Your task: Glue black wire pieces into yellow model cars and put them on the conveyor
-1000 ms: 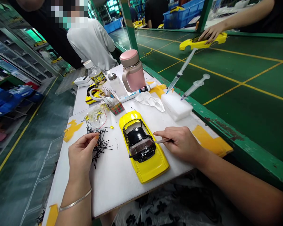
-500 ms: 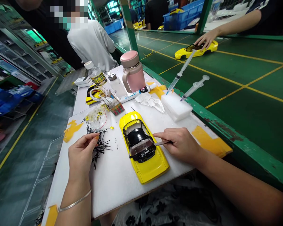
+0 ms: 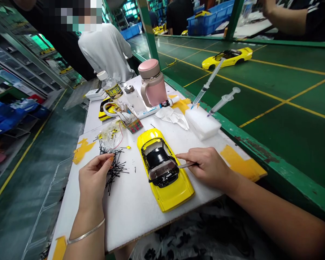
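A yellow model car body (image 3: 176,191) with a black roof and dark windshield frame lies on the white work board (image 3: 141,220) between my hands. My left hand (image 3: 96,177) is closed in a pinch at a pile of thin black plastic sticks (image 3: 117,169). Whatever its fingertips grip is too small to make out. Beside the car's right flank, my right hand (image 3: 207,166) is closed around slim metal tweezers (image 3: 188,164). Their tip points to the windshield's edge; I cannot tell whether it touches. The index finger reaches toward the car's side.
Behind the car stand a pink mug (image 3: 153,85), a bottle (image 3: 111,86), a marker (image 3: 154,109) and a crumpled tissue (image 3: 173,117). Two syringes (image 3: 208,85) stick up from a white foam block (image 3: 203,124). Another yellow car (image 3: 233,58) rests on the green belt (image 3: 289,86).
A co-worker's hand has let go of the car on the green belt and drawn back. That car has shifted slightly right. My own hands and the near car stay in place.
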Tool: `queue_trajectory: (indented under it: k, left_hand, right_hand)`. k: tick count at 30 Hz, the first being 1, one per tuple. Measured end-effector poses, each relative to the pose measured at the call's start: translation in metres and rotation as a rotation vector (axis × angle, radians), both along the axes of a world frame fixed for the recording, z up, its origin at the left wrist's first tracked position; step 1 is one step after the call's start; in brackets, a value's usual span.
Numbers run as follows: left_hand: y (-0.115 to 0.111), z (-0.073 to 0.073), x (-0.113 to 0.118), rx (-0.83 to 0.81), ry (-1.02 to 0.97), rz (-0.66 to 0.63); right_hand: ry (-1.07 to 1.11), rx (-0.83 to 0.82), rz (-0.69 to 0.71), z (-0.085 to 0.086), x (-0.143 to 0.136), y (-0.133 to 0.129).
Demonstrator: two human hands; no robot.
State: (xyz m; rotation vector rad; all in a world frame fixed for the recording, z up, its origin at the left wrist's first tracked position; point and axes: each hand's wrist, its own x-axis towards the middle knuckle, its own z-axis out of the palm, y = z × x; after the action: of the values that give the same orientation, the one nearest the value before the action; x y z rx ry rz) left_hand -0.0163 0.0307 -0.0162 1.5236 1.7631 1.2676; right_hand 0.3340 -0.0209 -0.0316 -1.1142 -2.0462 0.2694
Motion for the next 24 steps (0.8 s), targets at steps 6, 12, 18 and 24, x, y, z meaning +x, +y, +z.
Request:
queue_trajectory:
  k: [6,12,18,24]
  left_hand:
    - [0.0,0.0,0.0,0.001,-0.009,0.001]
    - [-0.001,-0.001,-0.002,0.014,0.0,-0.002]
    - [0.001,-0.002,-0.001,0.004,0.005,-0.009]
    - [0.001,0.0,-0.006,-0.001,0.008,0.004]
  right_hand:
    - [-0.052,-0.042,-0.02,-0.003,0.0,0.001]
    - [-0.034,-0.025,-0.019,-0.005,0.001,0.0]
    - [-0.253,-0.176,-0.025,-0.001,-0.003,-0.005]
    - [-0.459,-0.305,-0.046,0.003,-0.01,-0.002]
